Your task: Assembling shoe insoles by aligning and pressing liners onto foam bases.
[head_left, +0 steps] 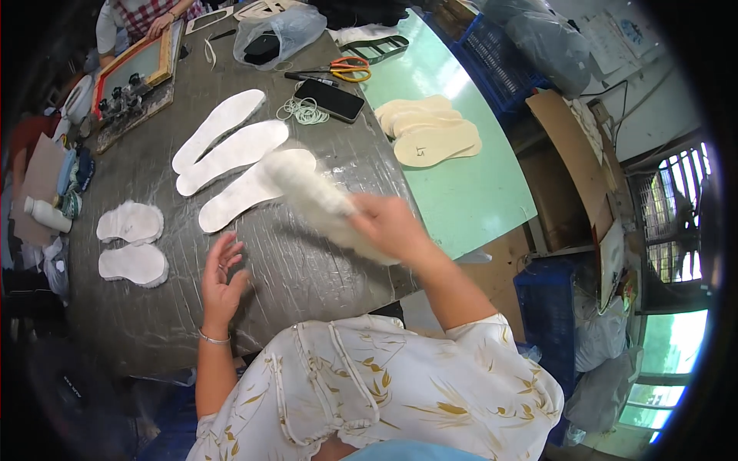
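My right hand [388, 227] grips a fluffy white insole [319, 192], raised over the table and smeared by motion. Partly covered by it is a flat white insole [238, 201], the nearest of three lying in a slanted row; beyond it are a middle insole [231, 159] and a far insole [219, 129]. My left hand [223, 280] is just above the table, palm turned inward, fingers apart and nothing in it. To its left lie two shorter fleece-edged insoles, one [129, 223] with fluff showing and one [133, 264] nearer me.
On the dark wrapped table [307, 269] are a phone [330, 100], rubber bands [304, 112], orange-handled scissors [350, 69] and a plastic bag [280, 31]. Several cream insoles [437, 144] are piled on the green surface [492, 196]. Another person's hand [159, 24] is by a wooden frame [163, 58].
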### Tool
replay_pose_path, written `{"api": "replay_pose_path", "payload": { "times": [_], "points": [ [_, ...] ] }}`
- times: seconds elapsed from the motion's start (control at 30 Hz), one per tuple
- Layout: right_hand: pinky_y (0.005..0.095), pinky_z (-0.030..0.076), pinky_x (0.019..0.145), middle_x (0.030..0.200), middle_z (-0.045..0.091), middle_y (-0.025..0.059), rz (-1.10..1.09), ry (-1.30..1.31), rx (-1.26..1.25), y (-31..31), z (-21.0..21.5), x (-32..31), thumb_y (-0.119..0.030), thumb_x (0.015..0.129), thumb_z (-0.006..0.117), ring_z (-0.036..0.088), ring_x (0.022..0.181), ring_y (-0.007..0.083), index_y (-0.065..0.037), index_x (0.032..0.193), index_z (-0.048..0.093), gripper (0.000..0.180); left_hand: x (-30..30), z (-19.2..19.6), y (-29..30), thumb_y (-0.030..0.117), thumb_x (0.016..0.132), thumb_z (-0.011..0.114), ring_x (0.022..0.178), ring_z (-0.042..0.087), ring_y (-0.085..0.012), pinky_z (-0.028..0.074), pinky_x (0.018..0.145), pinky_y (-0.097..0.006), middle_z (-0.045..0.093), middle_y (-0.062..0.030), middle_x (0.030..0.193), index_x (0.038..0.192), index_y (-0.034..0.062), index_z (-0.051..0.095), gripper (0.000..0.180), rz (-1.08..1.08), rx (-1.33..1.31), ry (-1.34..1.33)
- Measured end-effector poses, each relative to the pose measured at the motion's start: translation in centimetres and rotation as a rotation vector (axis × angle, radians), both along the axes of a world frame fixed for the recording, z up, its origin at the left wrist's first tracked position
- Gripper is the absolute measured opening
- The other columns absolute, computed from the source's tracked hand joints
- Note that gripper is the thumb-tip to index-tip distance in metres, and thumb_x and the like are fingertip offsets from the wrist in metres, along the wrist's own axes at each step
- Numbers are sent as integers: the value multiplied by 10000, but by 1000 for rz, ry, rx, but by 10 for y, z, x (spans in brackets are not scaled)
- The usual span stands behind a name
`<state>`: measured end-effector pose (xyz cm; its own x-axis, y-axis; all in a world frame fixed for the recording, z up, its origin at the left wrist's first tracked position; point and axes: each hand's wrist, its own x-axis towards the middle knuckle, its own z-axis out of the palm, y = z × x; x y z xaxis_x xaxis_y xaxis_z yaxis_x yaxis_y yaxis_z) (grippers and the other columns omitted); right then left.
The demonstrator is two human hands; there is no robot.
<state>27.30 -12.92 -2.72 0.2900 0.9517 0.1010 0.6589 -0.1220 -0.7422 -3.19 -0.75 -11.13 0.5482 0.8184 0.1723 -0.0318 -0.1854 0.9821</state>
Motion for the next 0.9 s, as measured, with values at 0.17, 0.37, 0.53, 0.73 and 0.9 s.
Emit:
{"api": "replay_pose_path", "payload": {
  "times": [0.17,0.37,0.53,0.73,0.9],
  "points": [
    [317,552,759,1083,698,84,-405,917,294,-24,-17,78,-198,988,586,679,886,158,33,1241,603,343,19,-18,-8,-24,918,604,1042,635,-165,504,926,-288,630,-105,1191,1264,-8,587,347,64,-44,162],
    [324,577,722,1095,679,79,-755,846,273,-76,-42,146,-220,974,545,685,907,166,13,1230,578,348,35,-32,-25,5,939,611,1006,629,-136,505,908,-267,641,-88,1183,1255,-17,591,318,29,-64,172],
    [403,558,827,1216,631,121,-842,649,187,-60,-25,180,-371,959,560,618,1116,257,27,1298,555,523,37,-42,-29,23,940,624,1010,617,-128,498,903,-259,627,-74,1177,1243,-18,599,306,36,-82,215],
    [403,516,903,1166,664,237,-587,-70,-52,-33,-108,243,-276,873,643,627,1107,356,83,1162,635,461,36,-43,-31,3,934,616,1024,614,-131,487,909,-248,607,-75,1170,1228,-33,594,296,41,-105,171],
    [429,343,1124,1478,340,330,-677,-198,23,-37,-142,218,-352,796,765,361,1385,422,85,1405,413,828,32,-46,-35,-6,930,615,1001,624,-141,498,884,-251,613,-85,1139,1191,-38,616,262,69,-42,161]
  ]
}}
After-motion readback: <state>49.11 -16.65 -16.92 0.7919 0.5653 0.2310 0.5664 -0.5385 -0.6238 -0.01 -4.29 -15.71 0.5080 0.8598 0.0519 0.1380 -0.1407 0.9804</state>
